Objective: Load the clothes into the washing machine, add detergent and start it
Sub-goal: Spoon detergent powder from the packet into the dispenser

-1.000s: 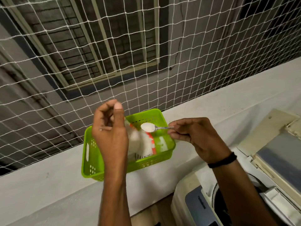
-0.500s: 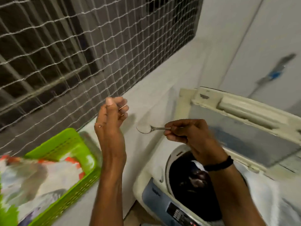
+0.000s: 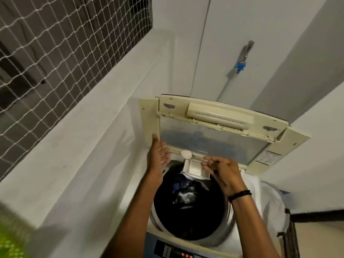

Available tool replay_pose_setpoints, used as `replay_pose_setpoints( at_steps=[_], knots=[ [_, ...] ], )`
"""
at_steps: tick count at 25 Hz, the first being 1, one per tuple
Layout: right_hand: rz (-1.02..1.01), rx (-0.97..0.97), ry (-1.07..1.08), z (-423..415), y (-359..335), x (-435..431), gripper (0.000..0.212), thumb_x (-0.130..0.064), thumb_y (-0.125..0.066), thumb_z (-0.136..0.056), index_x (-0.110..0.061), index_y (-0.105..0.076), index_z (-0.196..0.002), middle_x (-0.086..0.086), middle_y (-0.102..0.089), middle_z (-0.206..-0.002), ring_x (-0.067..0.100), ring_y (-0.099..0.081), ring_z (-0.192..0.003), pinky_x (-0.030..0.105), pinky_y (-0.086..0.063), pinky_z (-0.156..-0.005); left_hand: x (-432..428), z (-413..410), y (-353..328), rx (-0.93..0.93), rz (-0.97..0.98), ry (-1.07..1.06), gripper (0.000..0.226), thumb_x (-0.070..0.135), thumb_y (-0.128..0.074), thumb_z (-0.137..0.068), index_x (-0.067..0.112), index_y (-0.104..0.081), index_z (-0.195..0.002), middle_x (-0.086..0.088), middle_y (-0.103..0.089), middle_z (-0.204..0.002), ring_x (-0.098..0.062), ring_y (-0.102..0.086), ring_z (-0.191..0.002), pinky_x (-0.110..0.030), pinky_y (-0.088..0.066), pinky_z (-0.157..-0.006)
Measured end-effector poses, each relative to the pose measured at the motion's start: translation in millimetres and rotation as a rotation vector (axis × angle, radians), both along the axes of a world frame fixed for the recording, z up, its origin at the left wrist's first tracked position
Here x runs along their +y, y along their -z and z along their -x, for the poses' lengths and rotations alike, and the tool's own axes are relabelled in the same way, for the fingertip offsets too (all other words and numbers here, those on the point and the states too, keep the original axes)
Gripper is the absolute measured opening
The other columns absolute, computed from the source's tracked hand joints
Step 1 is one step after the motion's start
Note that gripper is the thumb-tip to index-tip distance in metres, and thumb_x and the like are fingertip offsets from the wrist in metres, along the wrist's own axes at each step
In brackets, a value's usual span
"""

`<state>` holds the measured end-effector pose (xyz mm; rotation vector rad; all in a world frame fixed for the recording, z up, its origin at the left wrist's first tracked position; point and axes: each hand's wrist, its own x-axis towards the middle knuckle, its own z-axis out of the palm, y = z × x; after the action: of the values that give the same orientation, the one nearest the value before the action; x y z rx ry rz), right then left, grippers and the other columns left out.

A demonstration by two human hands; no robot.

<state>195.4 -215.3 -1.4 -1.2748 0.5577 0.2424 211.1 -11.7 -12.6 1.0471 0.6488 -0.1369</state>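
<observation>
Obs.: top-loading washing machine (image 3: 229, 218), lid (image 3: 214, 140) propped up at 12 o'clock of the drum (image 3: 195, 222). Dark clothes (image 3: 184, 192) already lie inside the drum, so loading looks done.

Dispenser tray (image 3: 195, 169) juts out over the drum's 12 o'clock edge, open side up, ready to take powder.

Right hand (image 3: 222, 174) comes in from 3 o'clock, fingertips pinched together on the spoon (image 3: 192, 156). The handle is blurred, so the exact grip is uncertain. The bowl sits level just above the tray, carrying a heap of white detergent (image 3: 186, 154); held flat, presumably to keep powder from sliding off before the tip.

Left hand (image 3: 158, 155) holds nothing: fingers straight, palm turned toward the spoon, just beside it at 9 o'clock. Probably a guard against spill. The hands are apart, with the spoon bowl between them.

Step in hand: dosing detergent. Control panel (image 3: 178, 252) at 6 o'clock is untouched, so the start is not yet done. A blurred green basket (image 3: 11, 239) lies at 8 o'clock of the frame.
</observation>
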Motion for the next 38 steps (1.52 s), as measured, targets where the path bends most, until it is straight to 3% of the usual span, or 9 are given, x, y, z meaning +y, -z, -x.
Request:
replay_pose_setpoints(
  at_steps=[5,10,12,19,26,29,32,36,38],
  knots=[
    [0.062,0.090,0.169,-12,60,-22,0.016,0.012,-0.055,-0.090,0.004,-0.069,-0.087,0.007,-0.075,-0.071,0.017,-0.072,-0.070,0.019,-0.059,-0.065,-33,-18,77,0.295,0.188,0.052,0.080,0.070,-0.048,-0.089,0.006,-0.054,-0.136,-0.019,-0.057,-0.125,-0.035,-0.055,-0.120,-0.044,-0.045,-0.106],
    [0.891,-0.048,-0.084,-1,118,-16,0.026,0.001,-0.061,-0.086,-0.013,-0.077,-0.102,0.008,-0.076,-0.100,0.023,-0.069,-0.095,0.024,-0.050,-0.085,-47,-16,113,0.478,0.415,-0.054,0.090,0.067,-0.057,-0.086,0.005,-0.038,-0.149,-0.027,-0.037,-0.150,-0.039,-0.038,-0.140,-0.045,-0.036,-0.116],
    [1.047,-0.130,-0.196,8,131,-12,0.040,0.005,-0.058,-0.083,-0.020,-0.075,-0.110,0.005,-0.075,-0.107,0.025,-0.069,-0.099,0.028,-0.050,-0.089,-51,-16,122,0.516,0.467,-0.080,0.095,0.068,-0.059,-0.084,0.004,-0.035,-0.149,-0.031,-0.033,-0.152,-0.042,-0.037,-0.140,-0.047,-0.036,-0.115],
    [1.133,-0.218,-0.296,23,129,1,0.050,0.014,-0.055,-0.081,-0.011,-0.066,-0.123,0.008,-0.067,-0.124,0.023,-0.060,-0.118,0.025,-0.037,-0.105,-50,-19,134,0.501,0.524,-0.085,0.090,0.065,-0.058,-0.087,0.004,-0.036,-0.148,-0.032,-0.035,-0.151,-0.043,-0.039,-0.139,-0.048,-0.035,-0.116],
    [1.131,-0.200,-0.177,27,124,4,0.048,0.013,-0.054,-0.082,-0.010,-0.067,-0.121,0.008,-0.070,-0.117,0.026,-0.065,-0.107,0.027,-0.048,-0.094,-45,-19,128,0.462,0.503,-0.064,0.086,0.064,-0.059,-0.087,0.003,-0.040,-0.145,-0.031,-0.040,-0.148,-0.043,-0.043,-0.136,-0.048,-0.035,-0.116],
    [0.942,-0.111,0.095,25,108,8,0.030,0.004,-0.058,-0.087,-0.014,-0.075,-0.105,0.008,-0.075,-0.090,0.026,-0.068,-0.080,0.022,-0.045,-0.073,-41,-14,119,0.417,0.445,-0.055,0.087,0.065,-0.058,-0.087,0.003,-0.041,-0.146,-0.031,-0.041,-0.147,-0.042,-0.044,-0.134,-0.046,-0.038,-0.115],
    [0.391,0.043,0.231,20,107,3,0.027,0.001,-0.060,-0.087,-0.021,-0.077,-0.091,0.005,-0.077,-0.089,0.024,-0.072,-0.085,0.033,-0.057,-0.081,-33,-9,104,0.319,0.339,-0.051,0.078,0.063,-0.054,-0.090,0.002,-0.050,-0.138,-0.025,-0.048,-0.140,-0.038,-0.047,-0.131,-0.043,-0.041,-0.111],
    [-0.092,0.110,0.279,16,79,17,0.020,0.012,-0.053,-0.089,0.010,-0.066,-0.104,0.020,-0.072,-0.094,0.028,-0.070,-0.085,0.026,-0.061,-0.070,-11,1,68,0.204,0.186,-0.094,0.071,0.068,-0.052,-0.088,0.008,-0.059,-0.126,-0.021,-0.058,-0.126,-0.033,-0.057,-0.118,-0.039,-0.048,-0.100],
    [-0.207,0.101,0.235,16,62,31,0.017,0.012,-0.053,-0.089,0.011,-0.064,-0.103,0.023,-0.068,-0.099,0.028,-0.068,-0.086,0.023,-0.061,-0.063,7,10,48,0.133,0.119,-0.146,0.063,0.067,-0.053,-0.088,0.013,-0.063,-0.117,-0.016,-0.060,-0.121,-0.027,-0.060,-0.109,-0.035,-0.050,-0.089]
  ],
)
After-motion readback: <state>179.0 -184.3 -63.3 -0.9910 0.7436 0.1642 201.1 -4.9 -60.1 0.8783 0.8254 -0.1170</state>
